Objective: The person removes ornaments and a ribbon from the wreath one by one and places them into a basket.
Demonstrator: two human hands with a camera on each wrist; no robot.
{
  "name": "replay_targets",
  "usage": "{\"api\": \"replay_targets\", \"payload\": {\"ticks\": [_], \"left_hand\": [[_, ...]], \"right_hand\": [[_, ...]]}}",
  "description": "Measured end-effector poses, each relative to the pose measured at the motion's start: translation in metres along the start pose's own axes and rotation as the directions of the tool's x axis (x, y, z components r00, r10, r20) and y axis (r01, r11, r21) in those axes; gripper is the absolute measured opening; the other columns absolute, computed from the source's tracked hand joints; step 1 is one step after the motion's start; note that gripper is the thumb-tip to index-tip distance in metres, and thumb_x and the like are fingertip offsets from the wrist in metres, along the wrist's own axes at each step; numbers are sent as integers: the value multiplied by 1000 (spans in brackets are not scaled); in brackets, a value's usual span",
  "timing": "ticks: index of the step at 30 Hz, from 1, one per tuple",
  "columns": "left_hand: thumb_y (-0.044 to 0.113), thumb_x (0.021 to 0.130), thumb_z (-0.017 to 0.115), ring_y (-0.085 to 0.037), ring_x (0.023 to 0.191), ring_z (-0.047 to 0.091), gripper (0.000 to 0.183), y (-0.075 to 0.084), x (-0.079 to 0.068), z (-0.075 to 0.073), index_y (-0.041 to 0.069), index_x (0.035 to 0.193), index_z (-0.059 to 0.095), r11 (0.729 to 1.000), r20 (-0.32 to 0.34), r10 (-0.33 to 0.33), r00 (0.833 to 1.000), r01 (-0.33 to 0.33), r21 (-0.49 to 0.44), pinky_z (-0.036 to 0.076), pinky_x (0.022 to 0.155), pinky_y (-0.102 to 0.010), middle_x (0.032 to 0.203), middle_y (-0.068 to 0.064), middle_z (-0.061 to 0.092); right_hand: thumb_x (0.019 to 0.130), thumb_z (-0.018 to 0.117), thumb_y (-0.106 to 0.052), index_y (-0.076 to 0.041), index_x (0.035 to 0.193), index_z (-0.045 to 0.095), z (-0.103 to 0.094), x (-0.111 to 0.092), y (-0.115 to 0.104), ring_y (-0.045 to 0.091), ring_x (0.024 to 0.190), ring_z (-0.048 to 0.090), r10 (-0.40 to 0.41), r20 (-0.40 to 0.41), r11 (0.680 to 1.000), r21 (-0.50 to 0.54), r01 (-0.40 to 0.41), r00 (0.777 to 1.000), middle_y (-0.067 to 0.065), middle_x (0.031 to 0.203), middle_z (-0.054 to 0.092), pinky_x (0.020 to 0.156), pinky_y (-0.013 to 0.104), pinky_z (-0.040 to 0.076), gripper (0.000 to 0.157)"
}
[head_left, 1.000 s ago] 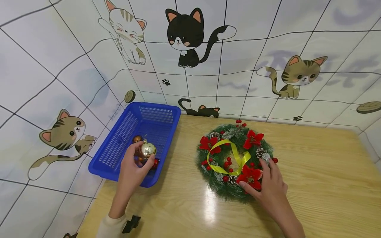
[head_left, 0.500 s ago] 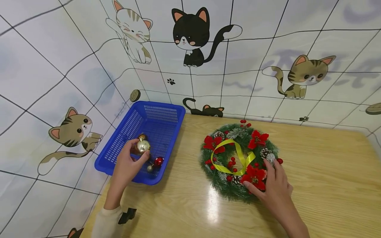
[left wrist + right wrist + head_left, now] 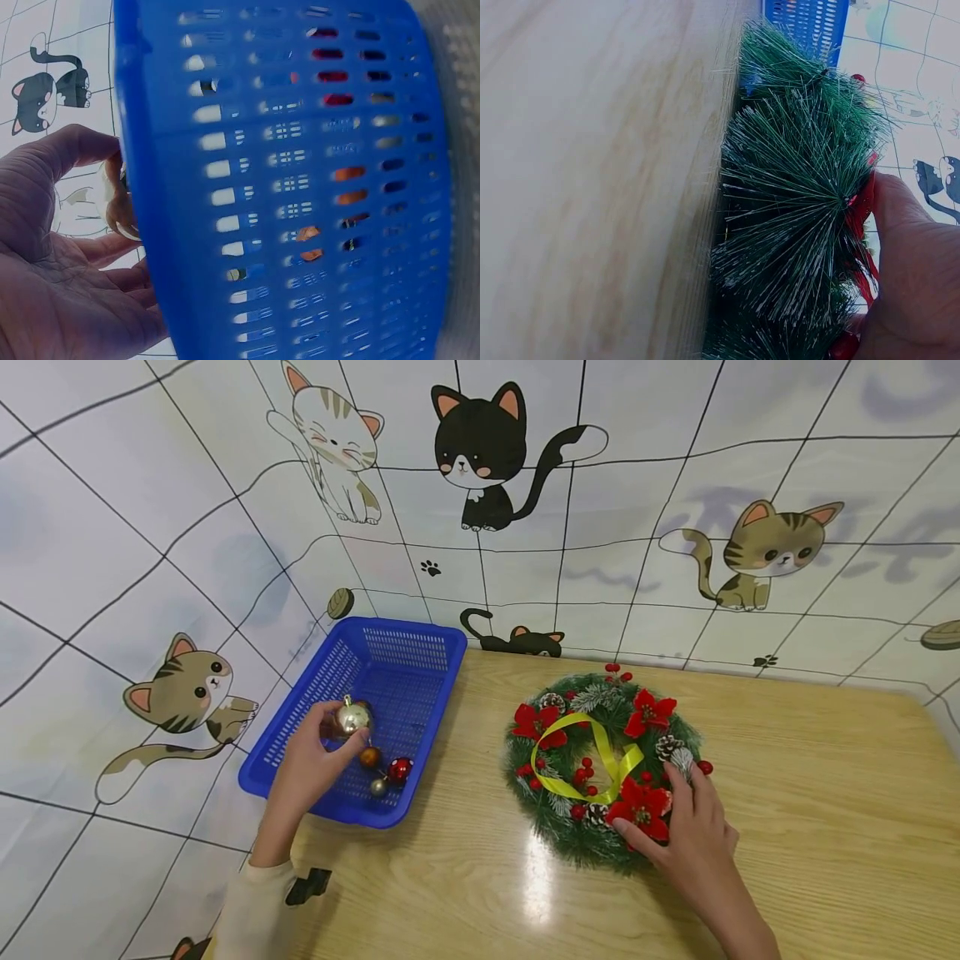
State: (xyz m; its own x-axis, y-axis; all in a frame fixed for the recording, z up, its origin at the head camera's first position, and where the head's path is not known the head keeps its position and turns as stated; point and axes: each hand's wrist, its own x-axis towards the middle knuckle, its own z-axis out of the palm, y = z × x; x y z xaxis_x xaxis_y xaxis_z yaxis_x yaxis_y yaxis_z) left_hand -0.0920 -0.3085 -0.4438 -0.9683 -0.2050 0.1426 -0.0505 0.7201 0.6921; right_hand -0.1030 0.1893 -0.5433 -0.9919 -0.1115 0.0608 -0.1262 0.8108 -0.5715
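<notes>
Over the blue basket [image 3: 442, 693], my left hand [image 3: 311, 758] pinches a shiny gold bauble [image 3: 353, 718] between thumb and fingers. Below it in the basket lie a brown bauble [image 3: 370, 757], a red bauble with white dots [image 3: 400, 769] and a small silver-gold one [image 3: 378, 787]. In the left wrist view the basket wall hides part of the held bauble [image 3: 116, 199]. My right hand [image 3: 693, 835] rests on the lower right of a green wreath [image 3: 577, 843], thumb and fingertips spread around a red poinsettia [image 3: 641, 807] and a frosted leaf.
A yellow ribbon [image 3: 547, 777] lies looped over the wreath, among pinecones [image 3: 667, 745] and red berries. Everything stands on a wooden table [image 3: 465, 877]. A wall covering printed with cats [image 3: 480, 443] rises behind and to the left.
My left hand has moved slightly left with the gold bauble, and more baubles in the basket have come into sight. The right hand stays on the wreath. The head view has shifted a little.
</notes>
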Motion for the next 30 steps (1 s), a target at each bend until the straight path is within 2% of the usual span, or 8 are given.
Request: {"api": "replay_targets", "payload": {"ticks": [17, 25, 30], "left_hand": [[33, 103, 77, -40, 115, 62, 59, 11, 28, -8, -2, 145, 53, 999, 57, -15, 998, 13, 37, 50, 90, -52, 125, -22, 62], [34, 104, 76, -40, 115, 60, 59, 16, 46, -10, -2, 145, 53, 999, 76, -12, 997, 9, 35, 50, 88, -49, 123, -22, 61], [35, 104, 76, -40, 113, 60, 62, 20, 58, -9, -3, 147, 52, 998, 105, -4, 994, -3, 65, 51, 86, -48, 122, -23, 61]], "right_hand": [[90, 85, -60, -2, 169, 23, 3, -1, 2, 64, 149, 20, -3, -12, 1000, -6, 3, 1000, 36, 170, 13, 95, 88, 23, 116], [91, 85, -60, -2, 169, 23, 3, -1, 2, 63, 149, 19, -3, -11, 1000, -4, 3, 1000, 36, 171, 13, 95, 88, 23, 116], [91, 85, -60, -2, 169, 23, 2, -1, 1, 63, 149, 19, -5, -17, 1000, 1, 5, 1000, 36, 171, 13, 95, 87, 23, 115]]}}
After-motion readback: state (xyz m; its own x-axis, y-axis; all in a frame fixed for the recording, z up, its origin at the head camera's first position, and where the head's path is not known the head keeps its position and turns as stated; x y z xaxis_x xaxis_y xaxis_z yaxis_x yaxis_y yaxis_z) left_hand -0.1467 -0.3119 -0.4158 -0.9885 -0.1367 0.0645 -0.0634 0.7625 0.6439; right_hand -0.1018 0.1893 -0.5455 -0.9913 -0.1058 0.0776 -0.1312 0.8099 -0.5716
